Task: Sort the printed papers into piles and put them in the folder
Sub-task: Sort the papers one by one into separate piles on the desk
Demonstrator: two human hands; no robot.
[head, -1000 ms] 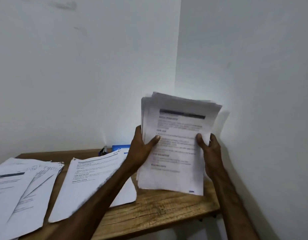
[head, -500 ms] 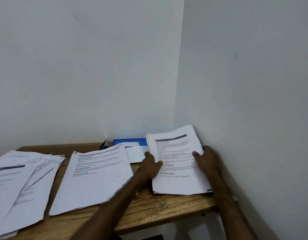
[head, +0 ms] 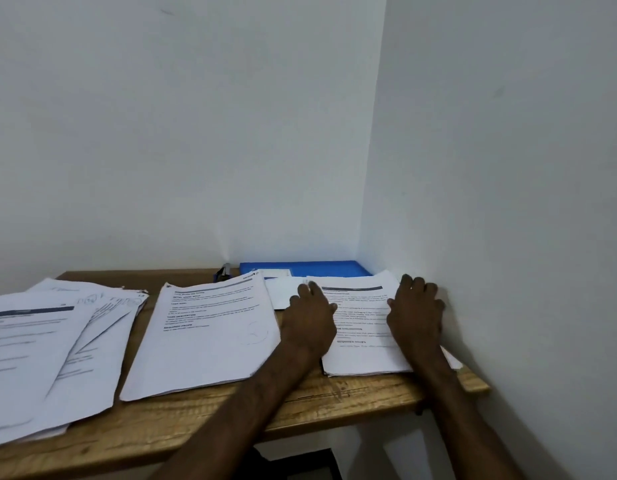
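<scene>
Folder, blue, lies flat behind the right paper pile, where left hand and right hand rest, fingers released.

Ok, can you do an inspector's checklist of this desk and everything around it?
Surface: wooden table, set into the corner.
Job's things: three paper piles, left pile fanned out, middle pile tidy, right pile by the wall; blue folder flat at the back.
Clutter: loose white sheet and a small dark object near the folder, too small to tell.
Hands: left hand and right hand rest open on the right pile.
Cables: nothing seen.
Surroundings: white walls meeting in a corner.
</scene>
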